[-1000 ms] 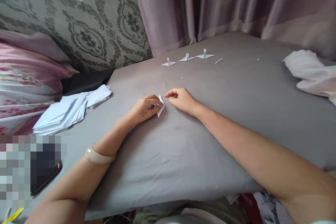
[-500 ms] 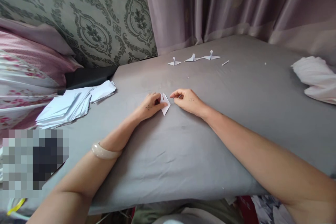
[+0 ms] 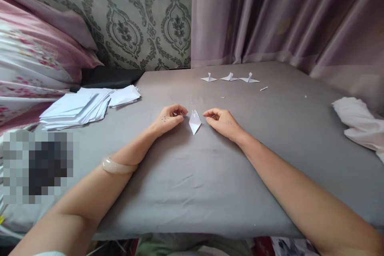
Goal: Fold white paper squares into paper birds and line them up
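Observation:
A small folded white paper [image 3: 195, 123], kite-shaped with two narrow points at its far end, lies on the grey cloth-covered table [image 3: 180, 192]. Just to its left is my left hand [image 3: 171, 118], fingers curved with a gap between thumb and fingertips, holding nothing. On the other side my right hand [image 3: 223, 122] curves the same way, thumb and fingers a little apart and nothing between them. Neither hand touches the paper. Farther back, three folded paper cranes [image 3: 230, 77] stand in a row with their wings spread.
Stacks of white paper sheets [image 3: 75, 106] lie at the left, in front of a black flat item [image 3: 111, 78]. Small paper scraps [image 3: 263, 88] are scattered toward the back. A crumpled white cloth [image 3: 357, 122] lies at the right edge. Curtains [image 3: 270, 16] hang behind the table.
My left hand has let go of the folded paper and drawn back to the left. The paper now lies alone between both hands. The camera view has tilted and shifted.

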Action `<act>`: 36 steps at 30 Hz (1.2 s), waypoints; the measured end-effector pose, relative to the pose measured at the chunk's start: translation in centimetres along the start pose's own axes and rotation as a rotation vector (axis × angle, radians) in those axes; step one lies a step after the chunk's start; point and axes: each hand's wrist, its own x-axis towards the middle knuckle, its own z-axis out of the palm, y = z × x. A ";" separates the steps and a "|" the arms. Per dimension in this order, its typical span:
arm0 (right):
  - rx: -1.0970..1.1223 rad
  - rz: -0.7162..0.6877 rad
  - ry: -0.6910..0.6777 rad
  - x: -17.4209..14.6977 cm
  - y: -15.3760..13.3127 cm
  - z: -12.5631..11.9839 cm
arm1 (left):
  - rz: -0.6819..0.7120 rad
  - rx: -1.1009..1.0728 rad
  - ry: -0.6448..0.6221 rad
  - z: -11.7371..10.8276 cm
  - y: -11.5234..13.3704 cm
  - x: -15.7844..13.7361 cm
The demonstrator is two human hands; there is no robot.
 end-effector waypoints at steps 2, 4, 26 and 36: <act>-0.057 -0.024 -0.006 0.1 -0.2 0.2 | 0.034 -0.045 -0.017 0.4 -0.2 0.1; -0.123 -0.043 -0.014 0.2 -0.4 0.5 | 0.113 -0.092 -0.048 1.0 -0.5 0.3; -0.679 -0.584 0.425 -3.6 -3.3 1.0 | 0.736 -0.110 0.324 2.3 2.9 -1.8; -0.391 -0.511 0.383 -2.8 -2.3 1.3 | 0.661 -0.014 0.376 2.8 2.3 -1.4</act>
